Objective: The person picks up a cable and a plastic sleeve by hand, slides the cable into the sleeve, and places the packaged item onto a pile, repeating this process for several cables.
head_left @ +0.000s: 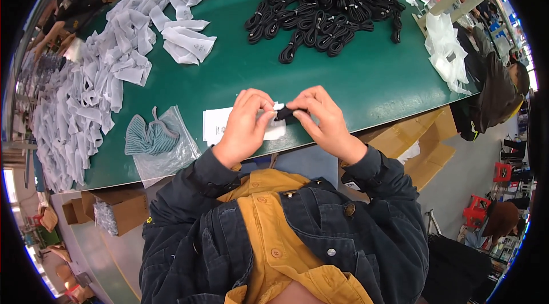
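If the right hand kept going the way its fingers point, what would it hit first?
The right hand points left, toward the left hand. It already pinches a black cable bundle, so it would press that into the white pouch and the left fingers, probably.

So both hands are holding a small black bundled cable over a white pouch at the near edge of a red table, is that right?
Not quite: the table is green, not red, as the head view shows. The rest holds: the left hand and right hand together hold a small black bundled cable over a white pouch at the table's near edge.
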The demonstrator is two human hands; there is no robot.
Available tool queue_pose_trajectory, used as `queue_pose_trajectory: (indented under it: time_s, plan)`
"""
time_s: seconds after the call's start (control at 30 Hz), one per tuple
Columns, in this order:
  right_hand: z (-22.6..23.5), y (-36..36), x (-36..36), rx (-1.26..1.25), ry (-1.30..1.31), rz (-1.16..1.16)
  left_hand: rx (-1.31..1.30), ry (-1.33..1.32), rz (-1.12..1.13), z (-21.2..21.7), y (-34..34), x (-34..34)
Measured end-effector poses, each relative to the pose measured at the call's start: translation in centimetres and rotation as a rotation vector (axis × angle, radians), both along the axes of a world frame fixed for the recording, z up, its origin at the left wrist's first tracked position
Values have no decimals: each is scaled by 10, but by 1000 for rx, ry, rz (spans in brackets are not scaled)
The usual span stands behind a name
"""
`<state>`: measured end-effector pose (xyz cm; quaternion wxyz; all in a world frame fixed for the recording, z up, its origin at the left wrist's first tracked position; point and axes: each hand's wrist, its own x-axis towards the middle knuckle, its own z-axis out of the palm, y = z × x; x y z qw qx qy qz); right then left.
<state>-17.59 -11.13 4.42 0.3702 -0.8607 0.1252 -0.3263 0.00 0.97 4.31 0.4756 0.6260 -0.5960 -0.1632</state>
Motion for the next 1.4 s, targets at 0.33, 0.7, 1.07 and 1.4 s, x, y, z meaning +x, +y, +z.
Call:
queue_pose_trajectory:
  time_s: [0.33,0.7,1.07,1.4]
  plan:
    - [18,-10,28,-43,-28,149,22,289,-5,11,-5,29]
    - [29,-57,74,1,48,-25,-7,886,-58,56,-22,74]
    - [35,-44,99,-548,-256,161,71,1161,-162,46,-36,71]
    - [44,-55,111,205,-258,63,-217,1108,-73,48,-37,103]
